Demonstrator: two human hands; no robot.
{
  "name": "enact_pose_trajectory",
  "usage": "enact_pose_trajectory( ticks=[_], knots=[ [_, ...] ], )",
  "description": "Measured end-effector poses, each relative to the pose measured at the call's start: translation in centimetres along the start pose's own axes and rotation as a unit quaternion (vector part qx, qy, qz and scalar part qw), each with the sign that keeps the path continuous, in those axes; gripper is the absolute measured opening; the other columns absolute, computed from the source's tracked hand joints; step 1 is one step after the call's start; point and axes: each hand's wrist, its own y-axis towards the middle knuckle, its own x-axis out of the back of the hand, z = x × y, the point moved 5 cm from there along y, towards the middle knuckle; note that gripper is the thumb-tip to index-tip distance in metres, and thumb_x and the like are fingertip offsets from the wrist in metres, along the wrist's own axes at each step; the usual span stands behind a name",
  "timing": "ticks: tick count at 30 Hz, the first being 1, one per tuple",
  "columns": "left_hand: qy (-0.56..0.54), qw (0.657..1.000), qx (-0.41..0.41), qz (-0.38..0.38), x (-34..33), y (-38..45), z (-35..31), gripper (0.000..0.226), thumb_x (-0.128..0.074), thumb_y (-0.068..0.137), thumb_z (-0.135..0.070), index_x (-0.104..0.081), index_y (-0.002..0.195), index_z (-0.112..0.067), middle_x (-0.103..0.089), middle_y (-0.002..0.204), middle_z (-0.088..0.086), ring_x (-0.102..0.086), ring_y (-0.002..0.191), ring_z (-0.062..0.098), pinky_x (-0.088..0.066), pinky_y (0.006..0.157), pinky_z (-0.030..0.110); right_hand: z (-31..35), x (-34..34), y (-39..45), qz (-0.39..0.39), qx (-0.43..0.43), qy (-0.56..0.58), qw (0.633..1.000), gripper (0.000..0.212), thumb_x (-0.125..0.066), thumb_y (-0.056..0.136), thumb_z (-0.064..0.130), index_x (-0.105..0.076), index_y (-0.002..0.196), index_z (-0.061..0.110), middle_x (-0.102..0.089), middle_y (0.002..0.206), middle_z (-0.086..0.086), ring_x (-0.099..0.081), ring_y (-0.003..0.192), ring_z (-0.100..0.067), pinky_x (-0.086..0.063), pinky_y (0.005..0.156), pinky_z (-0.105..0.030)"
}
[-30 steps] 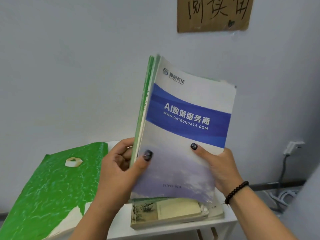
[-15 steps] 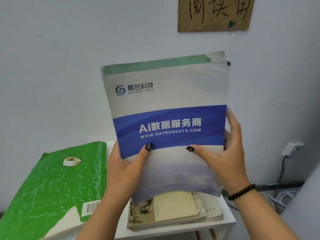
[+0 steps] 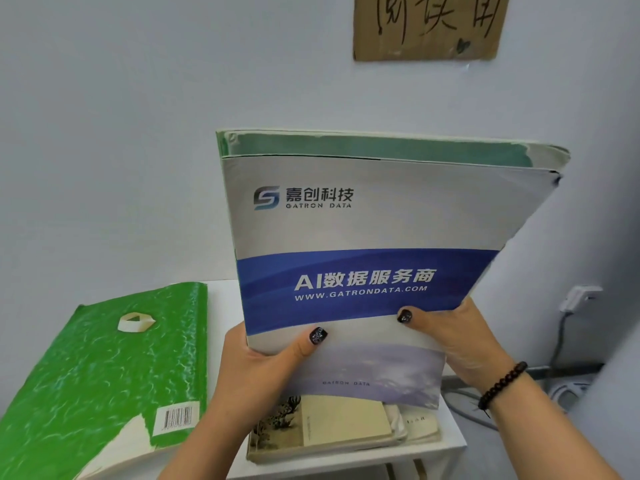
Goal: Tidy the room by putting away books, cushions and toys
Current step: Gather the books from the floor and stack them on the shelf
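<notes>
I hold a white and blue brochure point(image 3: 363, 233) upright over the small white table point(image 3: 446, 445), with a green-edged booklet point(image 3: 381, 147) pressed behind it. My left hand point(image 3: 263, 368) grips the lower left corner, thumb on the cover. My right hand point(image 3: 460, 341) grips the lower right edge, thumb on the cover too. Under the brochure, a beige book point(image 3: 343, 427) lies flat on top of other books on the table. A large green book point(image 3: 104, 375) lies face down at the left, its barcode showing.
A cardboard sign point(image 3: 426, 26) with handwriting hangs on the pale wall above. A wall plug point(image 3: 578, 299) and cables point(image 3: 568, 386) sit at the right, beside the table. The table's front edge is close to me.
The brochure has turned from edge-on to face me squarely and now fills more of the view. My right hand has slid down to the lower right edge.
</notes>
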Motion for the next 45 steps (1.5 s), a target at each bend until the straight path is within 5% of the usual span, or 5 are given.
enact_pose_trajectory(
  ticks=[14, 22, 36, 39, 45],
  knots=[
    [0.050, 0.994, 0.097, 0.022, 0.1, 0.6, -1.3, 0.028, -0.073, 0.068, -0.037, -0.075, 0.090, -0.020, -0.077, 0.084, -0.005, -0.074, 0.076, 0.013, -0.058, 0.062, 0.024, 2.8, 0.3, -1.8, -0.083, -0.001, -0.141, 0.987, 0.034, -0.081, 0.058, 0.025, -0.068, 0.089, 0.025, -0.075, 0.081, 0.017, -0.072, 0.075, -0.004, -0.057, 0.058, -0.019],
    [0.090, 0.952, 0.278, 0.087, 1.5, -0.9, -0.8, 0.024, -0.071, 0.085, -0.035, -0.076, 0.097, -0.016, -0.077, 0.089, 0.008, -0.074, 0.080, 0.030, -0.059, 0.080, 0.049, -1.4, -0.4, -2.3, -0.013, -0.247, -0.049, 0.968, 0.044, -0.084, 0.062, 0.025, -0.075, 0.103, 0.012, -0.075, 0.099, -0.010, -0.072, 0.089, -0.032, -0.057, 0.081, -0.049],
    [0.255, 0.959, 0.087, -0.089, 9.2, -1.6, -1.9, 0.012, -0.059, 0.094, -0.022, -0.070, 0.088, -0.024, -0.074, 0.071, -0.009, -0.069, 0.066, 0.008, -0.053, 0.067, 0.032, -5.7, -1.8, -2.6, -0.014, -0.344, -0.017, 0.939, 0.051, -0.082, 0.059, 0.022, -0.071, 0.103, 0.000, -0.072, 0.101, -0.021, -0.067, 0.100, -0.043, -0.052, 0.087, -0.056],
    [0.391, 0.916, 0.042, -0.075, 11.4, -2.6, -2.2, 0.009, -0.061, 0.090, -0.029, -0.065, 0.097, -0.034, -0.073, 0.085, -0.017, -0.067, 0.076, 0.007, -0.055, 0.074, 0.033, -6.1, -1.5, -2.7, -0.027, -0.341, -0.019, 0.940, 0.052, -0.081, 0.059, 0.020, -0.070, 0.107, 0.002, -0.073, 0.101, -0.019, -0.070, 0.093, -0.039, -0.055, 0.080, -0.052],
    [0.644, 0.752, 0.094, 0.101, 13.5, -5.2, 1.5, 0.111, -0.024, 0.055, -0.087, -0.012, 0.154, -0.039, -0.010, 0.163, -0.004, -0.007, 0.151, 0.020, -0.012, 0.121, 0.041, -6.0, -1.9, -2.5, -0.027, -0.341, 0.010, 0.940, 0.043, -0.076, 0.064, 0.020, -0.069, 0.105, 0.006, -0.074, 0.099, -0.016, -0.072, 0.070, -0.030, -0.060, 0.056, -0.042]
  ],
)
